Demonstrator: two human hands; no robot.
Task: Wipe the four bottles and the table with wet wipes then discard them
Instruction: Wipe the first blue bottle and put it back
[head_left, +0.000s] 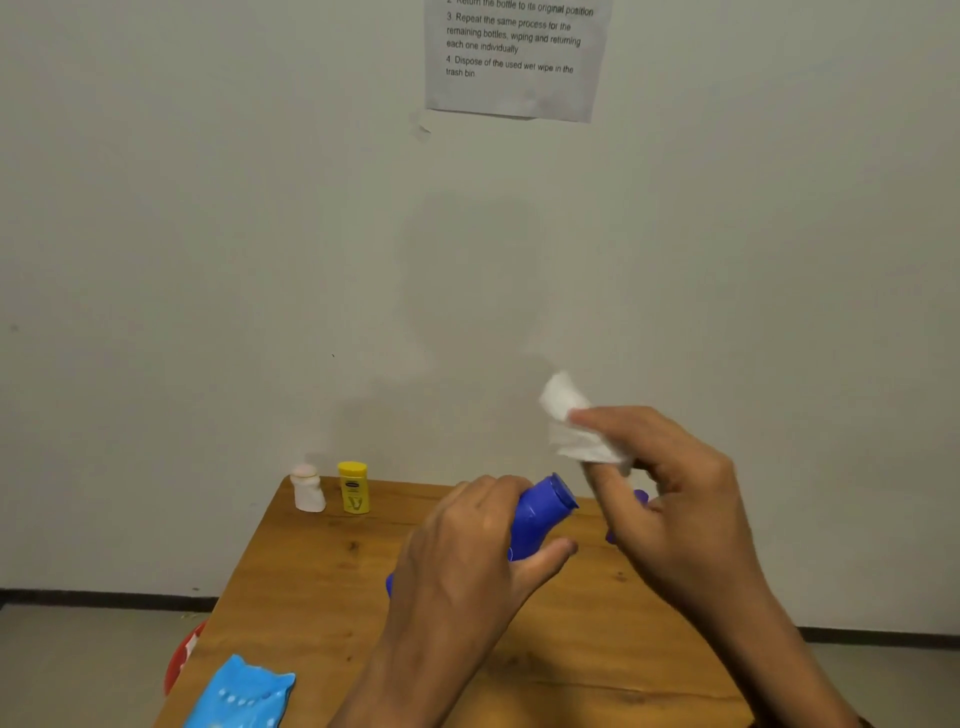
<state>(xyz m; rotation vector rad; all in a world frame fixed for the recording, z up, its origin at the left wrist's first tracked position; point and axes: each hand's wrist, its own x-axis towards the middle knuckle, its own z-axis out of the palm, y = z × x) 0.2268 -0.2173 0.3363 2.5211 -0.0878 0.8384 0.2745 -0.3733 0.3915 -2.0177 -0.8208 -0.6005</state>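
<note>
Paper notice (514, 57), "trash bin" legible

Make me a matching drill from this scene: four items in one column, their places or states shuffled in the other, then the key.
Column one:
1. blue bottle
2. yellow bottle
3. wet wipe
4. blue wipes pack

Column two:
A. lying at the table's near left corner
B. tilted, gripped by the left hand
C. pinched in the right hand, off the table
D. standing upright at the far edge, beside the white bottle

Pairs: 1-B, 2-D, 3-C, 4-A
</note>
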